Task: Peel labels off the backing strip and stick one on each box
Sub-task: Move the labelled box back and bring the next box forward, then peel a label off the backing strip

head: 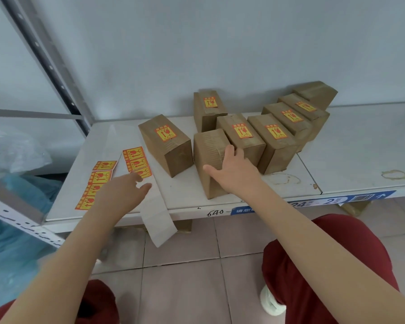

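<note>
Your red trousers (325, 265) sit closest, over a tiled floor (185, 265). Your right hand (232, 169) holds the plain box (208, 148) at the white shelf's (360, 160) front, its fingers curled over the top right edge and its thumb spread on the near face. That box is crowded: a labelled box (241, 136) presses against its right side, and another labelled box (166, 143) stands just beside it on the left. Three more labelled ones run back to the wall, ending at a bare box (313, 91). Your left hand (124, 190), its fingers loose and holding nothing, hovers over the backing strip (158, 213), whose tail hangs off the shelf edge. Three labels (137, 162) remain on it, and a second label strip (96, 183) lies further left.
</note>
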